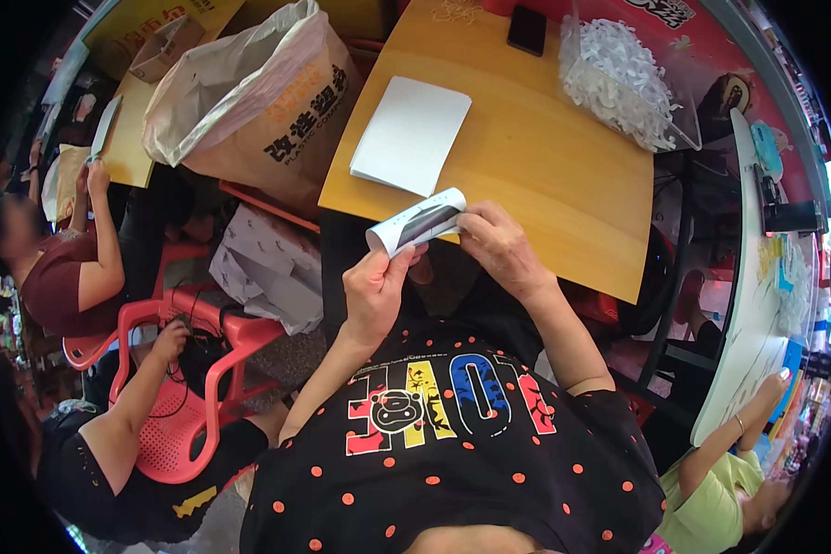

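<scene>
A curled sheet of paper [417, 220], white with dark grey printing, is held between my two hands just off the table's near edge. My left hand [377, 291] pinches its lower left end between thumb and fingers. At the other end, my right hand [506, 247] grips the sheet's right edge with bent fingers. Just beyond the curled sheet, a stack of white sheets [412, 134] lies flat on the wooden table [535, 198].
A clear bin [683, 125] of white plastic pieces [619, 78] stands far right, near a black phone [527, 30]. Rubber bands [457, 11] lie at the back. Left are a large open sack [295, 138] and a red chair [171, 415]. Other people sit on both sides.
</scene>
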A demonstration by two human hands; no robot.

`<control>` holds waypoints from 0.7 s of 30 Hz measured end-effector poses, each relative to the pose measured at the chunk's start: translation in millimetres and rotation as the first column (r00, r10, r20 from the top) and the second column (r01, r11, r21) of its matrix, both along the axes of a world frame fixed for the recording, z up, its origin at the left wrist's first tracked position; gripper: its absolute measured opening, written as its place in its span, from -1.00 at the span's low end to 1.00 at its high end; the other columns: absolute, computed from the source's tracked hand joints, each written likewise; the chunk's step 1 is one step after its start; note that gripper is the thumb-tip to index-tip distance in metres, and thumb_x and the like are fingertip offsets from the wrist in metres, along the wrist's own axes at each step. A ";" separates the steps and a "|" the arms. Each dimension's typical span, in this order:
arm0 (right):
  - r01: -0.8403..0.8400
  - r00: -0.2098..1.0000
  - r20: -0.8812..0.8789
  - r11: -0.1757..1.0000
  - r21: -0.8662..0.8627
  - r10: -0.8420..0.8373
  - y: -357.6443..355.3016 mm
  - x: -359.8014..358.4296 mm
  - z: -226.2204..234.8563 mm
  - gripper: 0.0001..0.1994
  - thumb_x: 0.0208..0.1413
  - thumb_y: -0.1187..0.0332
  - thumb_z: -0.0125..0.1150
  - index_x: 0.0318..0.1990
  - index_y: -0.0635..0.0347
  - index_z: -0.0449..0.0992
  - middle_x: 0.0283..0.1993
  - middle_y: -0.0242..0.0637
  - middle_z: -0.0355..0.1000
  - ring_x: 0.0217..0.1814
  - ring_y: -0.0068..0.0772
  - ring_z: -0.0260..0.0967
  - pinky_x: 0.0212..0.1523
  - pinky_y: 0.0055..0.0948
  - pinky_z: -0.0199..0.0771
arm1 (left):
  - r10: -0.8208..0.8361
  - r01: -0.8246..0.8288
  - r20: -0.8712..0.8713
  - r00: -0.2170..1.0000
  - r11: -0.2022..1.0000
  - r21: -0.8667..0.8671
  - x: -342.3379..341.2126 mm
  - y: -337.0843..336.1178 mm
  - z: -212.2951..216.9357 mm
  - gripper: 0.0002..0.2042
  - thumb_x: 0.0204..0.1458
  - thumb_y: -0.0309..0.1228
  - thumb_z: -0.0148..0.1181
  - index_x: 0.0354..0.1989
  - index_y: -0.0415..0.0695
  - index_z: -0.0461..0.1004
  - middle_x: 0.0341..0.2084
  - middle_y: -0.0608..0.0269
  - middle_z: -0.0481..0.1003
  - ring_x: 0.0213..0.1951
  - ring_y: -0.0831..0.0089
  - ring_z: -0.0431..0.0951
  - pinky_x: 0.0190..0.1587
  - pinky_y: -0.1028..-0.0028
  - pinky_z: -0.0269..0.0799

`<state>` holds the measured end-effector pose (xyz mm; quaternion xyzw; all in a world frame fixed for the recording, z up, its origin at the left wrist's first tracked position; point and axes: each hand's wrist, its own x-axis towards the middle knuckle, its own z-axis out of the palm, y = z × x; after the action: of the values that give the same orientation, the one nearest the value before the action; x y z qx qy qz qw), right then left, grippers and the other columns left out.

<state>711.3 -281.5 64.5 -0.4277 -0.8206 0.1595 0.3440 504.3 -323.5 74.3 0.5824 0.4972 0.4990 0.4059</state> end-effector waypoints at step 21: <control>0.113 0.984 -0.138 0.994 0.008 -0.111 -6.4 -8.1 -3.6 -0.77 -0.13 0.67 0.33 -0.31 0.22 0.49 -0.29 -0.24 0.48 -0.25 -0.19 0.49 -0.28 -0.36 0.51 | 0.073 -0.020 -0.176 0.982 0.959 0.282 -5.2 -3.1 -11.7 -0.90 0.14 -0.55 0.23 -0.38 -0.34 0.52 -0.42 0.01 0.62 -0.48 0.30 0.64 -0.45 0.45 0.49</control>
<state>703.1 -287.9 60.9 -0.4582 -0.7710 0.1624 0.4114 499.1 -326.7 62.6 0.6656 0.4712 0.5171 0.2601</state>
